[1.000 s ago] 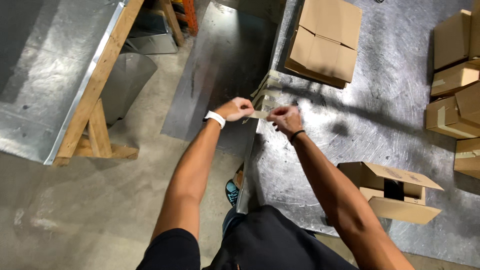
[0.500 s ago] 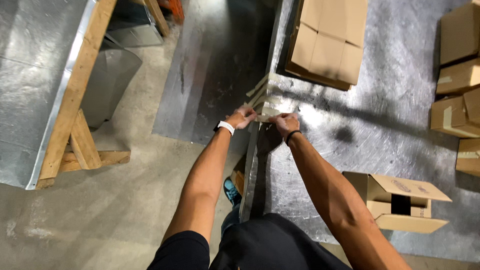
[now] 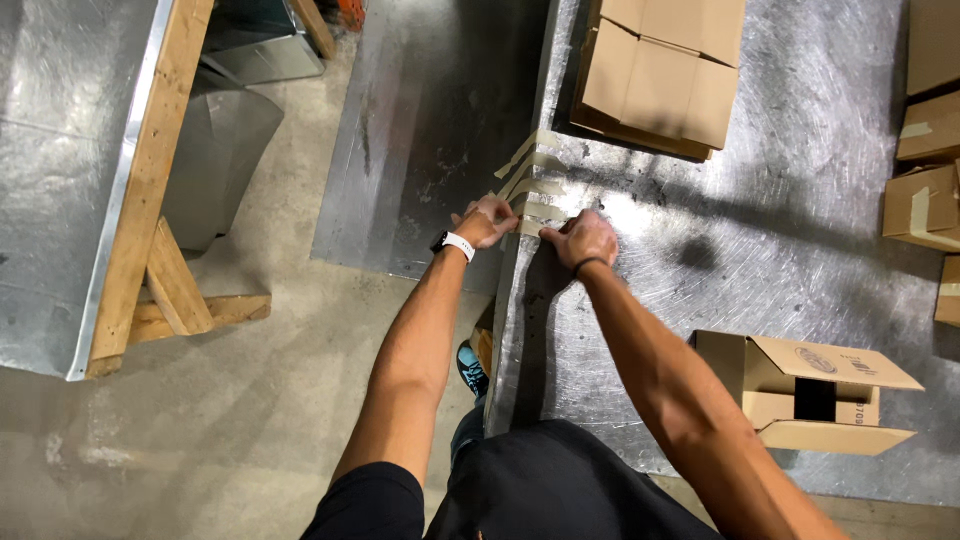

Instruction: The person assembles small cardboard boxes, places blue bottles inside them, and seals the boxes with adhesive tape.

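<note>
Scuffed steel table (image 3: 760, 230); both hands (image 3: 540, 228) pinch tape strip (image 3: 532, 226).

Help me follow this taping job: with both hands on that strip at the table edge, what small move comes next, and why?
Probably press it flat: the left hand and right hand pinch a tape strip at the metal table edge, below other stuck strips.

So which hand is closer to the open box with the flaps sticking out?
Right. The right hand is on the metal table, up and left of the open box. The left hand is farther left, at the table's edge.
</note>
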